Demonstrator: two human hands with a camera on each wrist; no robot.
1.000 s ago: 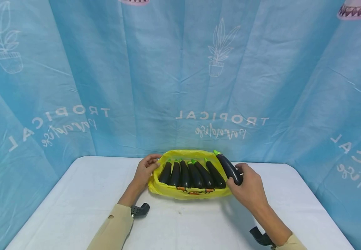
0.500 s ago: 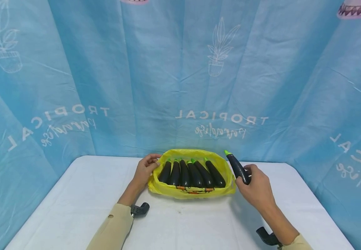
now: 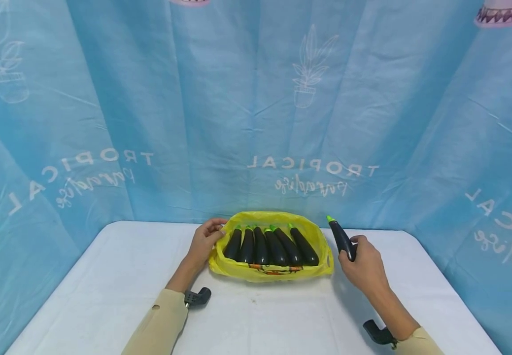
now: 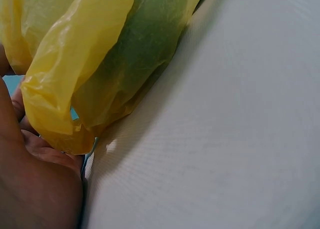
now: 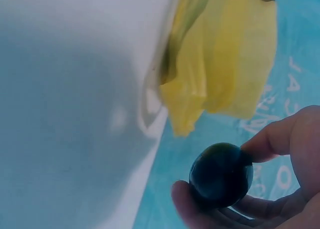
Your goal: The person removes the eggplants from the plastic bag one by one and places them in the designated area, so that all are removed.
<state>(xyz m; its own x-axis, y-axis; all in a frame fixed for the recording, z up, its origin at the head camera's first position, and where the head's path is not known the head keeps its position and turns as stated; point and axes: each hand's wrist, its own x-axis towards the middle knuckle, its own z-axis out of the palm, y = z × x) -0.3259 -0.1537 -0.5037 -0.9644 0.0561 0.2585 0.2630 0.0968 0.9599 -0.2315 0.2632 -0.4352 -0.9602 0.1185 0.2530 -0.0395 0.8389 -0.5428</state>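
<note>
A yellow plastic bag (image 3: 273, 276) lies with its mouth spread wide on the table, and several dark eggplants (image 3: 261, 246) with green tips lie side by side inside it. At the bag's left end my left hand (image 3: 204, 242) pinches the rim; in the left wrist view the yellow film (image 4: 65, 89) passes between thumb and fingers. Right of the bag, my right hand (image 3: 364, 264) grips one eggplant (image 3: 342, 237) near its thick end, raised and tilted, green tip pointing up and away. Its round dark end (image 5: 220, 176) faces the right wrist camera, thumb and fingers around it.
A white cloth covers the table (image 3: 256, 325). Blue printed curtain (image 3: 247, 123) hangs close behind the table's back edge and along both sides. Black wrist mounts (image 3: 198, 297) sit at the cuffs of the beige sleeves (image 3: 158, 325).
My right hand has moved right with its eggplant, from over the bag's right end to beside the bag. The left hand stays at the bag's left rim.
</note>
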